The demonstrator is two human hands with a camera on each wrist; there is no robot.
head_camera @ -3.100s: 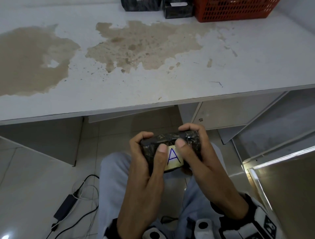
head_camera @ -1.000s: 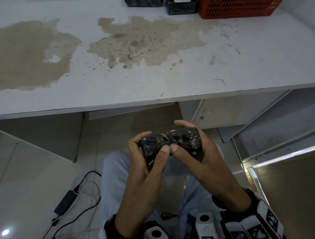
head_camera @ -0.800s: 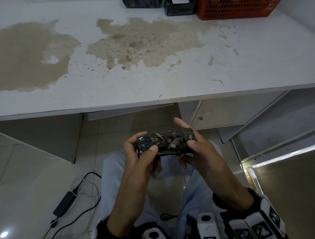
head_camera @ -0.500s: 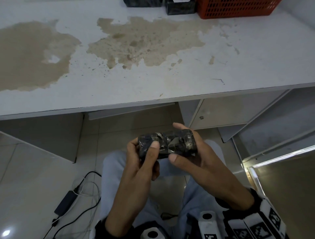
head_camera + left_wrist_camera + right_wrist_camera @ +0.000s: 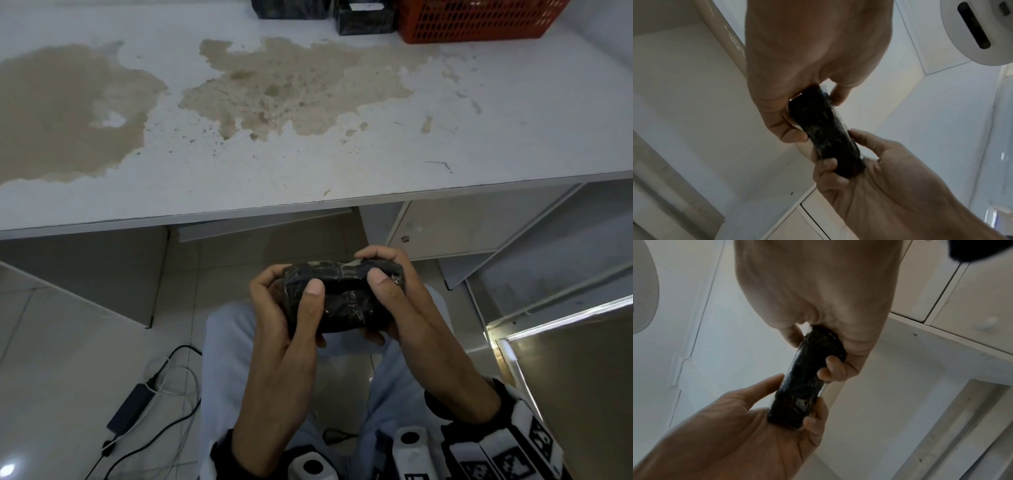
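Observation:
A black block wrapped in shiny tape is held over my lap, below the desk's front edge. My left hand grips its left end, thumb on the near face and fingers curled behind. My right hand grips the right end in the same way. In the left wrist view the block runs from my left hand down to the right hand. The right wrist view shows the block between my right hand and left hand. No label shows on it.
A white desk with big brown stains stretches ahead. A red basket and two black boxes stand at its back edge. On the floor to the left lies a power adapter with cables. A cabinet door and a metal panel are to the right.
The block has been turned over in my hands: the white label with the letter A, seen 3.1 s ago, is out of sight. Both thumbs have shifted along the near face.

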